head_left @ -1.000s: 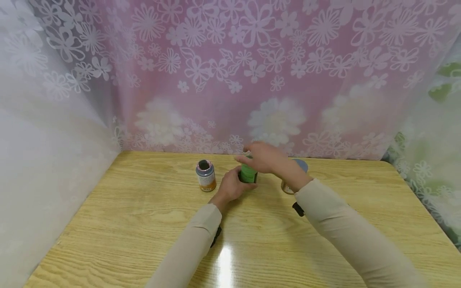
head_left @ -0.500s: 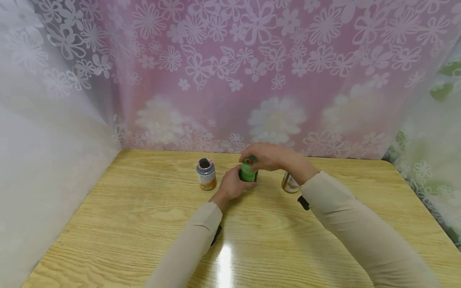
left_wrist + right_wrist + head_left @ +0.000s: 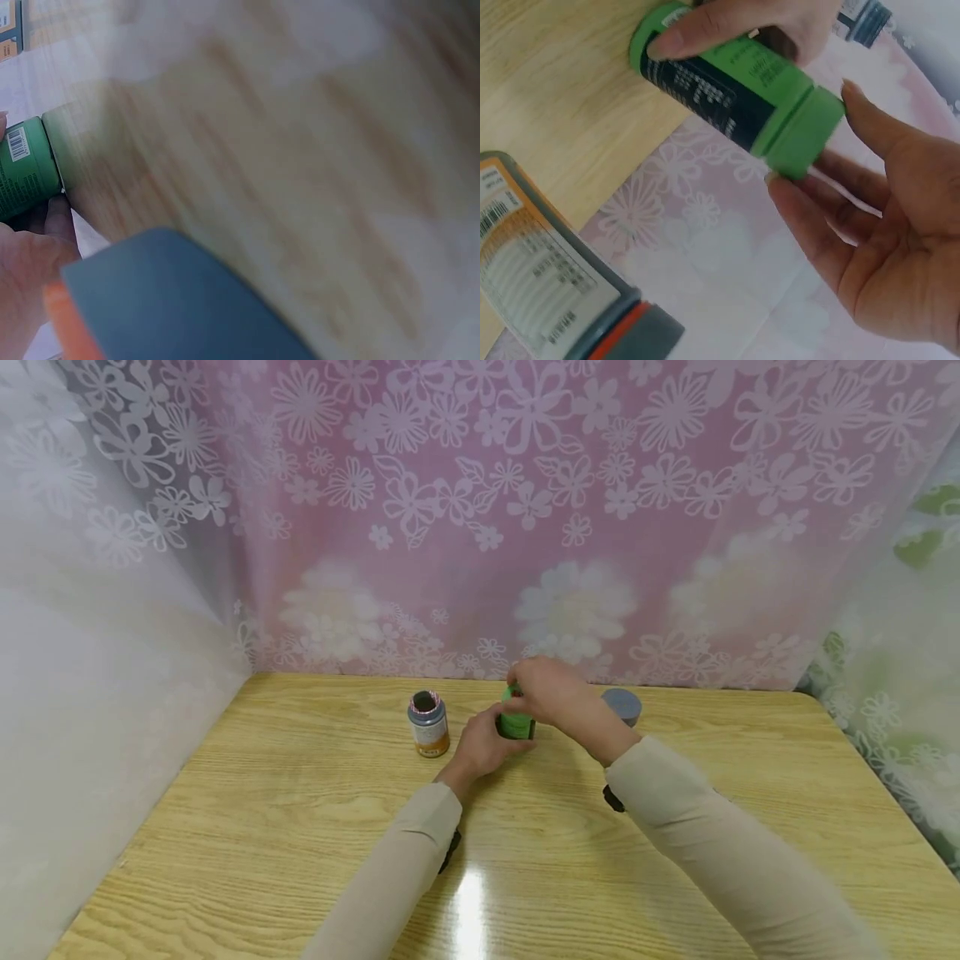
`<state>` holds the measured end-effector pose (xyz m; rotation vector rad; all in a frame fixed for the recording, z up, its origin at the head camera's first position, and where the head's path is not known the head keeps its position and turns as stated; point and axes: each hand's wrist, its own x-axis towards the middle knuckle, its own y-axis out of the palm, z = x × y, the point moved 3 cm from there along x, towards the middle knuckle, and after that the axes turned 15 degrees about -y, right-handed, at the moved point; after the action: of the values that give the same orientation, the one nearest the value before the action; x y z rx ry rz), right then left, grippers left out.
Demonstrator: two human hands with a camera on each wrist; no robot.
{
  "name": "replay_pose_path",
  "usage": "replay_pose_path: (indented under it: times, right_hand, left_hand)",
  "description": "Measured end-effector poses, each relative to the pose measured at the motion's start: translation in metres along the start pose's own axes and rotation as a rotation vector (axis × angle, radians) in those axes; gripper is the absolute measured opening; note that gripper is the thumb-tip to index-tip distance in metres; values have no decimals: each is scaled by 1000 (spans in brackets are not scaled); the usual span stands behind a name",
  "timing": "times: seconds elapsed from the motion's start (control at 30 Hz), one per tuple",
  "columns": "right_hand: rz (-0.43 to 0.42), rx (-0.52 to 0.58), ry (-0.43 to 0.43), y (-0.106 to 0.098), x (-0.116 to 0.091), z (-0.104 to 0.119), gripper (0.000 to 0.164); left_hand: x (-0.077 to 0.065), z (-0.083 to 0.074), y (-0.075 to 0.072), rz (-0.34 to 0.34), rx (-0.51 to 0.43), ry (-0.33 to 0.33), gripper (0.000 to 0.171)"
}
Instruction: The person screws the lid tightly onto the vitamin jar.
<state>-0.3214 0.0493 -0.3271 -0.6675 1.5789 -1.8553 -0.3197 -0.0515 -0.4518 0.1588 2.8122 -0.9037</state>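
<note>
A green bottle (image 3: 712, 90) with a dark label and a green cap (image 3: 806, 131) stands near the back of the table in the head view. My left hand (image 3: 485, 743) grips its body low down, and its thumb lies across the label in the right wrist view. Over the top, my right hand (image 3: 551, 693) pinches the cap, with thumb (image 3: 870, 116) on one side and fingertips on the other. In the left wrist view, part of the green bottle (image 3: 30, 165) shows at the left edge.
To the left stands a grey-topped bottle (image 3: 430, 727) with a white and orange label. Another such bottle (image 3: 540, 262) stands right, mostly behind my right forearm in the head view, its grey lid (image 3: 621, 703) showing. A floral curtain (image 3: 465, 568) hangs behind the table (image 3: 337, 827).
My right wrist swung outward to the right half a second ago and has now turned back inward at the cap. My left hand has kept its grip on the green bottle.
</note>
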Motion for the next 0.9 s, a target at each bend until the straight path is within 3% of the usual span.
replay_pose_path:
  times: [0.23,0.63,0.77,0.9]
  right_hand:
    - [-86,-33,129,5,-1,-1,39]
    - [-74,-78,189,11,-1,-5,51]
    - [-44,-28,109,9,-2,-11,52]
    - [8,67,-123,0,-3,-16,42]
  left_hand:
    - [0,-1,-1,6,6,15,59]
    - [1,1,3,-7,15,32,56]
    - [1,1,3,1,7,31,54]
    - [1,1,1,-1,10,41,54]
